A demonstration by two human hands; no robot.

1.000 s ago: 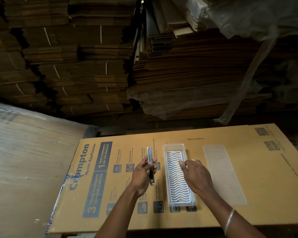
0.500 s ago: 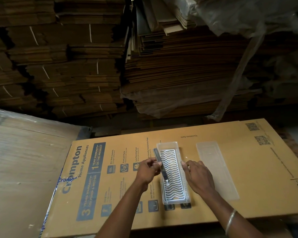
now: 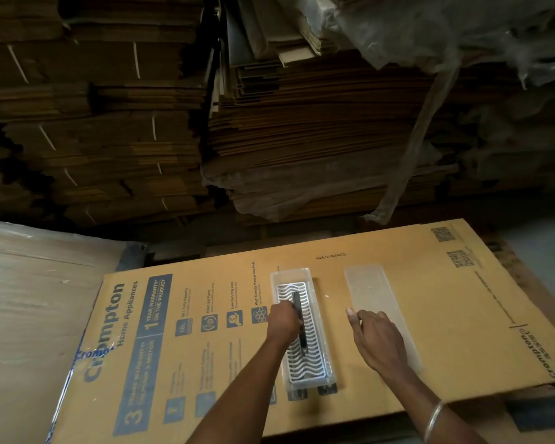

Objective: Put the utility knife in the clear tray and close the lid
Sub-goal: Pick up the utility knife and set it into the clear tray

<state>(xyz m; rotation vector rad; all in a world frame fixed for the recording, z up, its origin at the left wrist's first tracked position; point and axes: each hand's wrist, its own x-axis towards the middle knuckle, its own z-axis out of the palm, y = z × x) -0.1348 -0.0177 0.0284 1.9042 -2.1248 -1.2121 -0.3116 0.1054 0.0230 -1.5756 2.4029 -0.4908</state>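
I see the L hand (image 3: 285, 318) pinching the utility knife (image 3: 299, 322) w/ fingertips; knife lies lengthwise inside the clear tray (image 3: 326, 363), on its white wavy insert (image 3: 305, 360). R hand (image 3: 377, 339) is spread, fingers loose, resting on the near part of the clear lid (image 3: 370, 290), which lies flat just right of the tray, apart from it. Both sit on a flattened printed carton (image 3: 446, 331) serving as counter. Bangle (image 3: 433, 419) on R wrist. Stacked cardboard (image 3: 109, 123) behind.
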